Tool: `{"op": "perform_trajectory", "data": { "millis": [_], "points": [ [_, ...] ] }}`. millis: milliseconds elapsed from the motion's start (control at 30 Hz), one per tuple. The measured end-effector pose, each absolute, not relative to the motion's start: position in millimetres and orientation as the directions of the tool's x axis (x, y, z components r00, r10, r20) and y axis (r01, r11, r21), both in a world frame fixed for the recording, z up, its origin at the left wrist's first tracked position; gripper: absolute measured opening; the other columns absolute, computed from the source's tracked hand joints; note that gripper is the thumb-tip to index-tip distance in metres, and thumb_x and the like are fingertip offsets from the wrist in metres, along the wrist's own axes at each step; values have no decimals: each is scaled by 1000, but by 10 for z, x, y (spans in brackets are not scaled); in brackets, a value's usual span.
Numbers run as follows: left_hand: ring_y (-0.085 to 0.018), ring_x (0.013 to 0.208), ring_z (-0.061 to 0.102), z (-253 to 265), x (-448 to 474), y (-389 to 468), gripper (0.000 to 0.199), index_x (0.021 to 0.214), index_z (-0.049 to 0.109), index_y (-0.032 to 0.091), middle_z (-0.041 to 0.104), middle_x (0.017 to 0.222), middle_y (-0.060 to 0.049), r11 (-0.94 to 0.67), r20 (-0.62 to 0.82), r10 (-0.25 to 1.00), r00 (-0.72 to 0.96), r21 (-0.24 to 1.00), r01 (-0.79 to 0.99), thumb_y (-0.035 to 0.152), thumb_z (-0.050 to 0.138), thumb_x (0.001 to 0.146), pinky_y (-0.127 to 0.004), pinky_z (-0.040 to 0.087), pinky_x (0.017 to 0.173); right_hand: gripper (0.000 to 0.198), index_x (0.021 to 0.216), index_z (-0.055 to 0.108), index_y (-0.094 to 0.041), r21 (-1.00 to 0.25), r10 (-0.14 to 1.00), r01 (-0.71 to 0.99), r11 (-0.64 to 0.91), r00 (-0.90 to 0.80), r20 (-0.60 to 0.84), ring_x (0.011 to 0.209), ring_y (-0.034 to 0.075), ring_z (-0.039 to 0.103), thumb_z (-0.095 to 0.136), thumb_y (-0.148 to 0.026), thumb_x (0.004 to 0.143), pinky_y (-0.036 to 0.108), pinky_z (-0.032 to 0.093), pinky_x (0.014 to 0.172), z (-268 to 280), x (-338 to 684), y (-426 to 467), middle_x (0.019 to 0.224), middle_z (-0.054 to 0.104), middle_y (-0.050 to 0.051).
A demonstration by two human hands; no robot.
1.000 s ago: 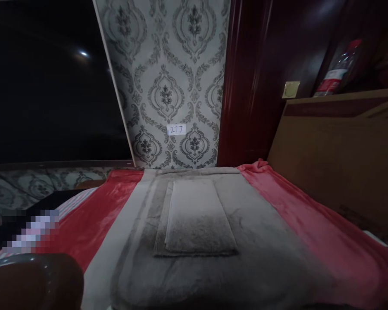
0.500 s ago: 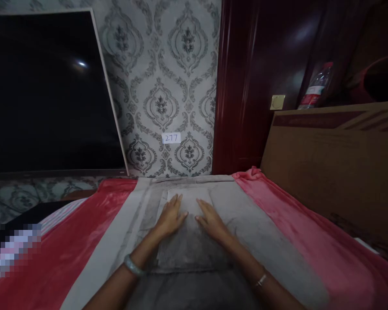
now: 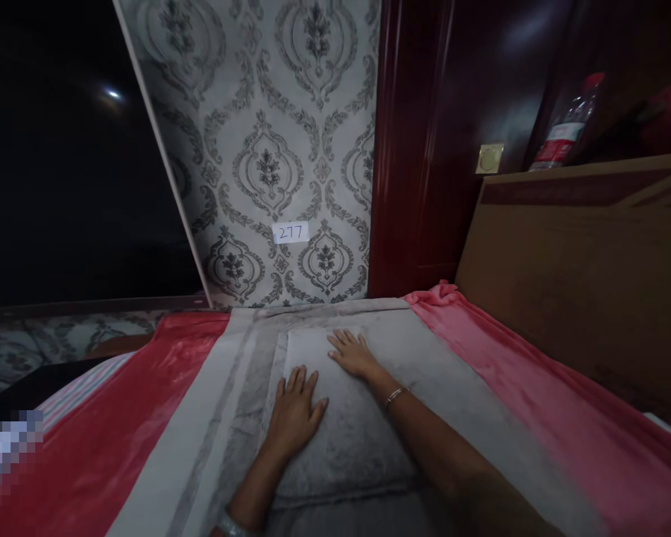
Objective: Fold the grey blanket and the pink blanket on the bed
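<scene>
A grey, plush folded cloth (image 3: 352, 440) lies flat in the middle, on top of a wider grey spread (image 3: 452, 388) with darker stripes at its left. My left hand (image 3: 296, 410) rests palm down on the left part of the folded cloth, fingers spread. Farther back, my right hand (image 3: 350, 353) lies flat near the cloth's far edge, its fingers apart too. Neither hand grips anything. The cloth's lower right part is hidden behind my right forearm.
Red blanket (image 3: 168, 373) shows at the left and pink blanket (image 3: 514, 373) at the right. A large cardboard box (image 3: 581, 283) stands at right, with a plastic bottle (image 3: 564, 134) on top. A television (image 3: 78, 171) and a wall label (image 3: 291, 232) are beyond.
My left hand has come back toward me along the folded cloth. My right hand has moved slightly forward and left, near the far edge. The view has also shifted a little.
</scene>
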State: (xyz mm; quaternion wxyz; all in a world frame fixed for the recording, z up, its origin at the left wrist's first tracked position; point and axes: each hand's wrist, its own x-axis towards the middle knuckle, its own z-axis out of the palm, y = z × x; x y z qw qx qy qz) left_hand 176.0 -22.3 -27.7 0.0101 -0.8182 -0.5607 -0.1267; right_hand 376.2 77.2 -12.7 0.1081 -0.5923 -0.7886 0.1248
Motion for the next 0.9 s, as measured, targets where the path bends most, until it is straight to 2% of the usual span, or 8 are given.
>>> {"op": "perform_trajectory", "data": {
  "millis": [167, 267, 367, 467, 533, 633, 767, 900],
  "points": [
    [-32, 148, 29, -281, 1756, -248, 60, 148, 44, 18, 36, 157, -17, -372, 219, 916, 336, 150, 916, 47, 43, 95, -56, 24, 119, 56, 147, 46, -24, -581, 993, 808, 95, -32, 118, 151, 27, 14, 49, -40, 93, 54, -5, 119, -231, 3664, 987, 161, 29, 8],
    [-32, 147, 29, -260, 1755, -254, 60, 147, 45, 19, 37, 157, -17, -368, 218, 918, 332, 156, 917, 47, 42, 95, -56, 24, 119, 54, 141, 53, -21, -689, 988, 722, 61, 54, 144, 150, 29, 17, 55, -37, 89, 57, -3, 118, -205, 3580, 1072, 158, 35, 12],
    [-31, 148, 28, -256, 1752, -248, 60, 147, 44, 18, 36, 157, -16, -366, 211, 920, 330, 157, 917, 47, 42, 95, -55, 24, 119, 51, 133, 60, -19, -830, 970, 553, 77, 152, 191, 146, 29, 29, 54, -44, 88, 54, 17, 118, -149, 3485, 1114, 150, 47, 15],
    [-30, 148, 29, -261, 1752, -241, 60, 147, 44, 17, 36, 157, -17, -370, 226, 917, 330, 168, 914, 46, 42, 95, -54, 24, 119, 53, 124, 63, -20, -931, 940, 325, 166, 235, 249, 134, 24, 47, 39, -54, 92, 41, 43, 106, -182, 3383, 1035, 135, 60, 13],
    [-30, 147, 30, -256, 1760, -242, 59, 147, 44, 15, 38, 156, -17, -373, 240, 914, 328, 174, 911, 43, 42, 95, -54, 25, 119, 58, 115, 65, -18, -958, 925, 180, 223, 273, 266, 118, 23, 60, 35, -60, 89, 35, 52, 92, -263, 3333, 917, 122, 67, 13],
    [-31, 146, 32, -227, 1782, -251, 57, 145, 46, 12, 39, 154, -19, -364, 237, 918, 319, 178, 914, 40, 43, 95, -54, 26, 119, 61, 100, 67, -16, -959, 916, 1, 282, 299, 269, 89, 21, 69, 39, -68, 82, 34, 57, 76, -379, 3317, 733, 105, 71, 14],
    [-31, 146, 33, -197, 1797, -259, 56, 143, 48, 12, 40, 154, -18, -352, 234, 923, 305, 197, 915, 39, 44, 94, -53, 26, 119, 58, 88, 66, -17, -937, 913, -128, 325, 300, 275, 75, 19, 69, 46, -70, 76, 31, 57, 67, -415, 3339, 560, 94, 71, 12],
    [-29, 143, 37, -227, 1769, -244, 51, 139, 53, 12, 46, 150, -18, -361, 291, 912, 289, 235, 902, 35, 43, 95, -51, 28, 118, 48, 78, 67, -18, -934, 925, -127, 334, 233, 299, 65, 18, 65, 57, -65, 70, 30, 53, 60, -433, 3310, 323, 76, 70, 7]
  ]
}}
